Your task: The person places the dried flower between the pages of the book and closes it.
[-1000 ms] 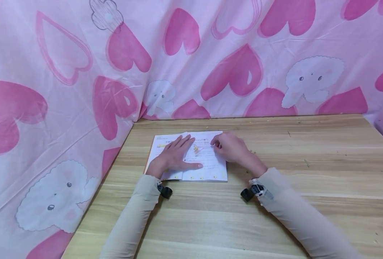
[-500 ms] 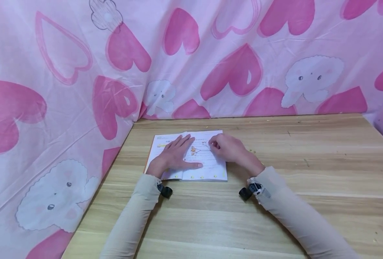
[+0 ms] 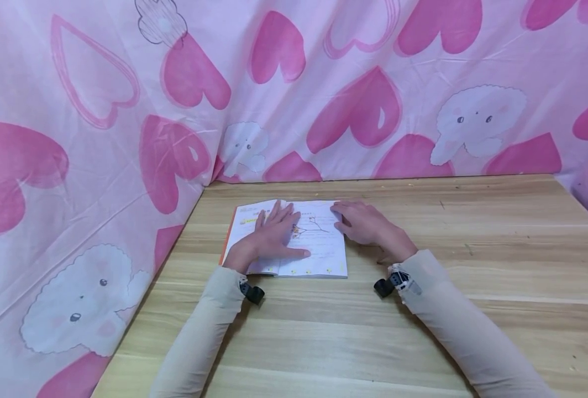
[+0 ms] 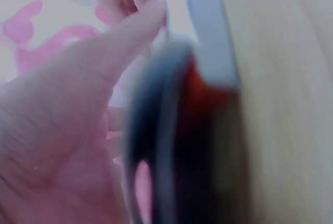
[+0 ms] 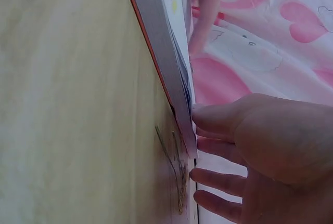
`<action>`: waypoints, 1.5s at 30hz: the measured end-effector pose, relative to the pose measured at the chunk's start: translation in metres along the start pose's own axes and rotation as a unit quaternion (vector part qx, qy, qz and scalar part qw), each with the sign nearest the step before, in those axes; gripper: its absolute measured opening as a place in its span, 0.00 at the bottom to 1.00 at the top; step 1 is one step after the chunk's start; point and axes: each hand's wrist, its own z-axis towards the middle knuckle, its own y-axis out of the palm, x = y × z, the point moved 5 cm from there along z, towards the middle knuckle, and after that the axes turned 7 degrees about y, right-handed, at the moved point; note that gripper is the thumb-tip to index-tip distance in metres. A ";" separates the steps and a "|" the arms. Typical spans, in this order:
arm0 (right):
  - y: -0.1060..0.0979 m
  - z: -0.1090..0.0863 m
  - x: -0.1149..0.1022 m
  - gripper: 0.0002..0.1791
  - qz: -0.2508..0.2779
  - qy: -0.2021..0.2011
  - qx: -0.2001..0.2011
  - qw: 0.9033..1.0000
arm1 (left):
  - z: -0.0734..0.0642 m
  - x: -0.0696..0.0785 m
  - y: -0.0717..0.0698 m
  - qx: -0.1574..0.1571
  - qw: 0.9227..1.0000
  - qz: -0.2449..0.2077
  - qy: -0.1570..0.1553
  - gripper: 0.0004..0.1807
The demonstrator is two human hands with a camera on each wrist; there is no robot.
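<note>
An open book with white printed pages and an orange cover edge lies on the table. My left hand rests across its middle, fingers spread and thumb reaching onto the right page. A thin dried flower sprig with small orange blooms lies on that right page, its stem pointing right, its left end close beside my left hand. My right hand is at the book's right edge, fingers extended. In the right wrist view its thumb is right at the page edges, the other fingers loosely apart.
More dried stems lie on the wooden table beside the book in the right wrist view. Small plant bits are scattered toward the back. A pink heart-print curtain hangs behind and at the left. A blurred dark shape covers much of the left wrist view.
My right hand has let go of the sprig, now lying on the right page, and moved right to the book's edge, its fingers straightening. My left hand has stayed on the book.
</note>
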 end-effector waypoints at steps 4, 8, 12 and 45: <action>0.001 0.001 0.000 0.33 0.003 0.002 -0.003 1.000 | 0.002 0.038 -0.007 0.044 0.996 0.027 0.067 0.50; 0.001 0.003 0.001 0.32 0.003 -0.003 0.002 1.000 | 0.005 0.074 -0.003 0.086 0.987 0.034 0.129 0.36; 0.002 0.003 0.001 0.32 0.006 -0.005 0.001 1.000 | 0.008 0.089 0.010 0.085 0.986 0.011 0.143 0.21; -0.006 0.008 0.015 0.36 0.109 0.018 0.055 0.992 | 0.015 0.075 -0.010 0.173 0.963 -0.138 0.154 0.10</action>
